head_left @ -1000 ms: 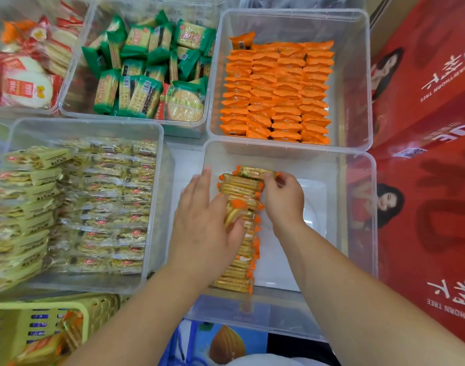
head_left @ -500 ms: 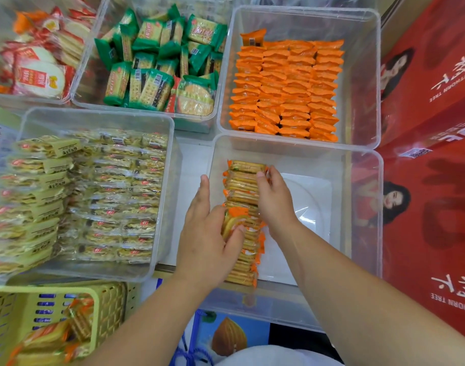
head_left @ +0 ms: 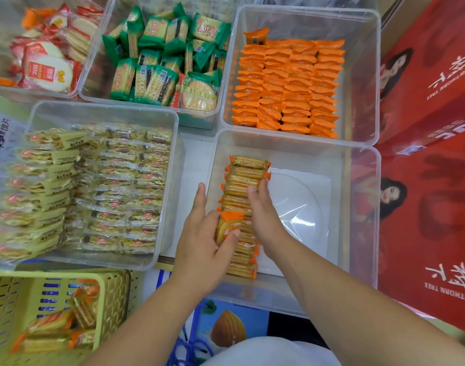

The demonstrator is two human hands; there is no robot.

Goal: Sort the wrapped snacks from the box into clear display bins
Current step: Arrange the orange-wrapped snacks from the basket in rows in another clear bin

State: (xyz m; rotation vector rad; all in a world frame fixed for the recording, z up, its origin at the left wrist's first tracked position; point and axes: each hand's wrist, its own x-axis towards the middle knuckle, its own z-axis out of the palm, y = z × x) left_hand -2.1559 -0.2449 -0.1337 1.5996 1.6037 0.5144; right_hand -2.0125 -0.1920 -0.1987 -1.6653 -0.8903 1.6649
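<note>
A row of orange-edged cracker packs (head_left: 246,169) stands on edge along the left side of the near clear bin (head_left: 358,223). My left hand (head_left: 203,241) is inside that bin, its thumb and fingers closed on one pack (head_left: 226,228) tilted face-up in the row. My right hand (head_left: 263,210) lies flat against the right side of the row, fingers resting on the packs. A yellow basket (head_left: 112,294) at the lower left holds a few more of the same packs (head_left: 54,328).
Other clear bins hold orange packs (head_left: 289,85), green cracker packs (head_left: 162,59), red-and-white rice crackers (head_left: 46,59) and pale yellow packs (head_left: 94,186). Red cartons (head_left: 432,180) stand along the right. The right half of the near bin shows bare floor.
The view has shifted slightly. My right hand has slid toward me along the row, from its far end to the middle. My left hand keeps hold of the tilted pack.
</note>
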